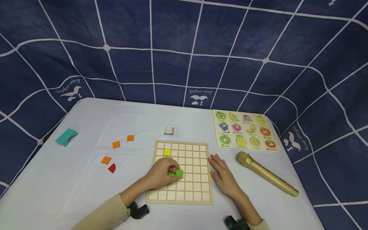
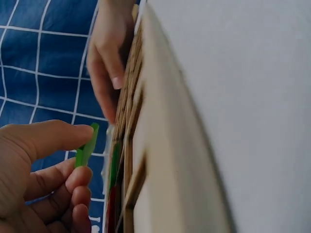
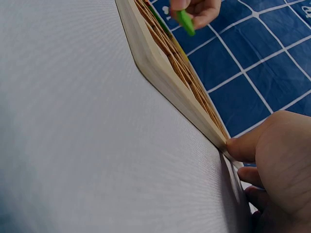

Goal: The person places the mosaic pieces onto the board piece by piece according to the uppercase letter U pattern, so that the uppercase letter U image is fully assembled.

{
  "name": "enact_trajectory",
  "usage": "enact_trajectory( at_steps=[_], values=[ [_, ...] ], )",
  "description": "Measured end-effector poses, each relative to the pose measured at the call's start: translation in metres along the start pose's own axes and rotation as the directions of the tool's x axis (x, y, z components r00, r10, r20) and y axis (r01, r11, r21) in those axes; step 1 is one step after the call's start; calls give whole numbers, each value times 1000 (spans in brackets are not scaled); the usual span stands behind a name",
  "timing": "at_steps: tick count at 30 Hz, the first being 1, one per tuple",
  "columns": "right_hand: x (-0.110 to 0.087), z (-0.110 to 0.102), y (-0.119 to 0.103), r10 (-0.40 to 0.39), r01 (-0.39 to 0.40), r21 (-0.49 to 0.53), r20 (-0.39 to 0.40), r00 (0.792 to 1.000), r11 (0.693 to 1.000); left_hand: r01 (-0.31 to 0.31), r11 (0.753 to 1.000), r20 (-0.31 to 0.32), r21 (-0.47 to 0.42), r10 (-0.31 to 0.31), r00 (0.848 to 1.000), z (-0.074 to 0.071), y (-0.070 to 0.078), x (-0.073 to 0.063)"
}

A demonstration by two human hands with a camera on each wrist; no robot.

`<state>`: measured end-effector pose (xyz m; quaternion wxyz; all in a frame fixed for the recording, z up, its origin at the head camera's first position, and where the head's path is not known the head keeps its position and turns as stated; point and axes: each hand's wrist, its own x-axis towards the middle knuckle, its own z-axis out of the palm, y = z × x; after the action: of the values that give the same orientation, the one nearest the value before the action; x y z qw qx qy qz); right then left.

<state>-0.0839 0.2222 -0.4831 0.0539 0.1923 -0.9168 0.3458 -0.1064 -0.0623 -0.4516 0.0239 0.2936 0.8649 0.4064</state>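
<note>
My left hand (image 1: 162, 172) pinches a small green square tile (image 1: 179, 173) between thumb and fingertips, over the left-middle part of a wooden grid board (image 1: 196, 202). In the left wrist view the held tile (image 2: 87, 145) stands tilted just off the board's surface. Another green piece (image 2: 114, 165) and a red piece (image 2: 111, 208) lie in the board, partly covered by my left hand in the head view. A yellow tile (image 1: 167, 152) fills a cell near the board's upper left. My right hand (image 1: 225, 179) rests beside the board, extended fingers touching its right edge (image 3: 218, 141).
A printed pattern card (image 1: 170, 132) lies behind the board. Left are orange tiles (image 1: 116, 144), a red quarter-round piece (image 1: 112, 168) and a teal arch block (image 1: 66, 137). At right sit a fruit picture board (image 1: 244, 129) and a gold microphone (image 1: 267, 174).
</note>
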Motion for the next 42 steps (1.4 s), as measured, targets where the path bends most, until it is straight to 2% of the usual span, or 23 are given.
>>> enact_trajectory(
  at_steps=[8, 15, 29, 35, 42],
  values=[
    [-1, 1, 1, 0, 0, 2, 0, 1000, 1000, 20, 998, 38, 52, -22, 999, 8, -1, 2],
    [0, 0, 0, 8, -8, 3, 1, 1000, 1000, 7, 994, 47, 107, -12, 999, 9, 0, 3],
    [1, 0, 1, 27, -27, 4, 24, 999, 1000, 0, 990, 62, 141, -9, 998, 9, 2, 3],
    [1, 0, 0, 27, -27, 8, 26, 999, 1000, -16, 990, 8, 139, 15, 1000, -4, 7, -3],
    [1, -1, -1, 30, -31, 12, 25, 999, 999, 17, 992, -72, 124, -8, 997, -39, 2, -24]
  ],
)
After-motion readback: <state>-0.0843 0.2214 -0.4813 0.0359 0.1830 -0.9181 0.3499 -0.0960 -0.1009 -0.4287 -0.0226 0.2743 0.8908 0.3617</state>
